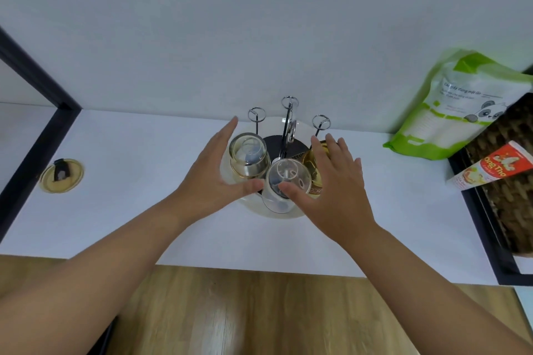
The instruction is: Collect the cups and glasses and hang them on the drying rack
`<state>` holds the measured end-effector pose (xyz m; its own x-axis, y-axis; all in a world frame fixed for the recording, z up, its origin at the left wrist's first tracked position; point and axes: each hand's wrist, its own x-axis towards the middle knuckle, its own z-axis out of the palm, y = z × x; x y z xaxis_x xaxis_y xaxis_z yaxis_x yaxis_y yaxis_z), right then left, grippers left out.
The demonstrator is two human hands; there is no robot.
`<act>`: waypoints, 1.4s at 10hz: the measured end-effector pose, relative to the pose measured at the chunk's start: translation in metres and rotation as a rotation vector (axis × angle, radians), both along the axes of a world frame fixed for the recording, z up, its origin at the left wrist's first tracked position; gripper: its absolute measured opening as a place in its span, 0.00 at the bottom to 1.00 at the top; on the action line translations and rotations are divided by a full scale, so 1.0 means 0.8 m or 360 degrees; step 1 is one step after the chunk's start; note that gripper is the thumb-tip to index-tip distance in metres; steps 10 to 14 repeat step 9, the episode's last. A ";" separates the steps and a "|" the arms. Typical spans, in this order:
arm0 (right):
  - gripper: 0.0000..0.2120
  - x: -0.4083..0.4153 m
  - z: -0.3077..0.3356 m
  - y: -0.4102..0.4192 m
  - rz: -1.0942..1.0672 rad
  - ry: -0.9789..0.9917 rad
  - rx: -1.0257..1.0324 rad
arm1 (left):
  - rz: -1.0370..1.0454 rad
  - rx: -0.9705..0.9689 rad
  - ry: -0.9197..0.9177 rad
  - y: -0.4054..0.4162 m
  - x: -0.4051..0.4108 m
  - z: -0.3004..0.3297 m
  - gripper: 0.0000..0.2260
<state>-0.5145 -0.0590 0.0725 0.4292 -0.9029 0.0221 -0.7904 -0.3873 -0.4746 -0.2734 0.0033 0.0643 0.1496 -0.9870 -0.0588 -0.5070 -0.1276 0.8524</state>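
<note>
We're bracketing the drying rack (pixel 288 135) at frame centre, both hands spread and gripping nothing. Front glass (pixel 284 181) is sitting inverted between left hand (pixel 213 173) and right hand (pixel 328 181), right thumb touching.

The scene is being viewed by a single head-worn wide-angle camera, pointed forward and steeply down, close over a white counter (pixel 115 210). The drying rack (pixel 284 135) is being framed at centre, with wood floor (pixel 259 311) along the bottom edge.

White counter (pixel 121 210) against pale wall (pixel 259 23); wood-plank floor (pixel 259 311) below; black frame (pixel 34 72) left.
</note>
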 end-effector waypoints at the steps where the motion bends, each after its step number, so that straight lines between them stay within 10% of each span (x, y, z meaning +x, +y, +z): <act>1: 0.50 0.005 -0.002 0.004 -0.0022 0.0032 -0.0016 | -0.0014 -0.0055 -0.0024 -0.007 -0.013 0.003 0.51; 14: 0.47 0.000 0.091 -0.008 -0.0071 -0.0066 -0.0035 | 0.0048 -0.0053 -0.0264 -0.008 -0.018 0.093 0.41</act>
